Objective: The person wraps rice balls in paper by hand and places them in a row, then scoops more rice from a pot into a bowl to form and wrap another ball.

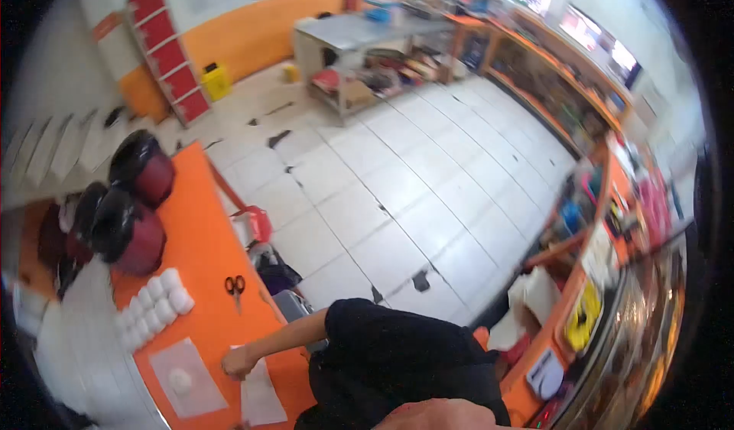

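My right hand (pixel 238 363), fingers curled in, rests at the edge of a white sheet (pixel 264 399) on the orange table (pixel 202 223). Whether the fingers grip the sheet is hidden. Beside it lies another white sheet (pixel 200 395) with a round white piece (pixel 180 381) on it. Farther along the table, white balls (pixel 157 308) sit close together in rows. A pair of scissors (pixel 235 288) with dark handles lies near the table's right edge. My left hand is out of view.
Dark red, black-topped rounded objects (pixel 138 231) stand at the table's far left. Across the tiled floor (pixel 405 178) is a grey-topped table (pixel 359 32). A yellow container (pixel 215 82) stands by the wall. Cluttered shelves (pixel 566 277) line the right side.
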Available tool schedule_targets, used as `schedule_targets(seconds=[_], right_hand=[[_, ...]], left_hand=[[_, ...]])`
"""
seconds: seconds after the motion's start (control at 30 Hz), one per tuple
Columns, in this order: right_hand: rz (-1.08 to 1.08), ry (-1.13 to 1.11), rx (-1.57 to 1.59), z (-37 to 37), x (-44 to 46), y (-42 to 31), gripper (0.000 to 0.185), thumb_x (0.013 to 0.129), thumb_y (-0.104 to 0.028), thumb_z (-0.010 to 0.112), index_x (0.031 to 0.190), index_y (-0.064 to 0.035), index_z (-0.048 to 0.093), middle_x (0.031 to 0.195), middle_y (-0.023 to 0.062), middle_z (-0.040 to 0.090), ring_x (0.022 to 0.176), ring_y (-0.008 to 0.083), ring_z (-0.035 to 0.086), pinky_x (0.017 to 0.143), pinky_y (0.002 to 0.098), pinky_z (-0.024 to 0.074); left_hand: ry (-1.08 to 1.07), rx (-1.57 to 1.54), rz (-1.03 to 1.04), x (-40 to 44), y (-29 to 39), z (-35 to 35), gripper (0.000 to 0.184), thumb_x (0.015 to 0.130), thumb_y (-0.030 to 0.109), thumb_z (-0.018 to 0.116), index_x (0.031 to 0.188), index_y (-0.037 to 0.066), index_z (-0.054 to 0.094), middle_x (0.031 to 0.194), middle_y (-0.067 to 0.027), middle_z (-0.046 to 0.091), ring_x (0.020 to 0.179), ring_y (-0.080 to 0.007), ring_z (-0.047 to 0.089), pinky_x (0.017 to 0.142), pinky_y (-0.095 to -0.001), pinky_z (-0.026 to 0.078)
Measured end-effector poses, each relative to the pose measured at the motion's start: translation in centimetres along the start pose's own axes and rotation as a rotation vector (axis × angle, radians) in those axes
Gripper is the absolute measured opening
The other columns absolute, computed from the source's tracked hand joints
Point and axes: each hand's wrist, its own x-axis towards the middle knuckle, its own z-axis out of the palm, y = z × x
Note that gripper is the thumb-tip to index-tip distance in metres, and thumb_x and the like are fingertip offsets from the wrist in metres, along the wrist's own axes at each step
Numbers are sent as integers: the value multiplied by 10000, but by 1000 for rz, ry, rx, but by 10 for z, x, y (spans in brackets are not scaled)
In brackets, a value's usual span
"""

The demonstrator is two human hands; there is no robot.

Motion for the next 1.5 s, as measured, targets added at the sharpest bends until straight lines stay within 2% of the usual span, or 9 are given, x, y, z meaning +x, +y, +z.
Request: schedule_targets(seconds=[0.13,0.17,0.33,0.4,0.5,0.67,0.87,1.23,1.5], right_hand=[[-268,198,-85,-22,-32,-33,113,631,-139,665,540,-109,603,669,52,578,743,257,543,602,387,446],[-175,36,-139,-31,-39,-42,112,691,-153,639,764,-74,668,790,79,603,831,254,538,697,408,446],[-5,-58,-184,-36,-55,-46,143,738,-165,591,734,-24,621,842,100,590,839,256,515,743,399,441],[-275,286,-236,-9,-55,-23,113,742,-102,533,662,-35,574,745,106,574,846,294,536,785,395,434],[-191,-42,-310,-17,-68,-20,153,769,-139,526,880,-84,615,987,71,590,1005,254,518,873,368,410],[-358,10,-277,-49,-52,-38,87,739,-185,607,803,-129,626,786,15,564,766,208,535,650,367,444],[-453,21,-280,-43,-47,-34,91,726,-91,619,816,-90,623,756,27,556,690,217,548,557,356,457],[210,-146,103,-42,-42,-29,317,697,-70,653,993,-29,546,837,197,529,808,371,550,705,430,462],[-31,-609,-223,-73,8,-30,292,619,-93,709,893,-29,628,891,176,597,866,351,550,746,415,445]], left_hand=[[-33,37,-2,-39,20,-4,279,828,185,538,1023,-13,560,992,-153,590,935,-257,552,793,-365,448],[-45,35,1,-46,22,-5,275,833,181,531,1022,-17,558,996,-159,588,939,-266,551,795,-369,446],[-76,-2,15,-74,26,-21,261,855,161,493,1015,-37,549,1016,-186,579,959,-310,547,806,-386,437],[-39,-2,-26,-85,38,-24,256,863,154,477,1012,-44,545,1024,-197,575,967,-327,545,810,-393,433],[185,278,81,-72,39,-28,244,785,112,521,991,-9,566,959,-209,563,942,-375,500,809,-405,414],[322,561,257,6,54,1,223,725,113,513,930,31,547,983,-124,541,1005,-283,484,874,-392,383],[-207,448,56,42,31,54,230,826,261,476,892,73,590,957,-76,579,909,-234,559,745,-374,459],[74,61,39,16,18,57,294,828,340,520,862,69,630,827,-118,608,781,-287,581,647,-393,454],[-118,-262,112,21,-6,19,321,646,335,671,755,35,634,677,-139,607,593,-296,574,555,-389,425]])
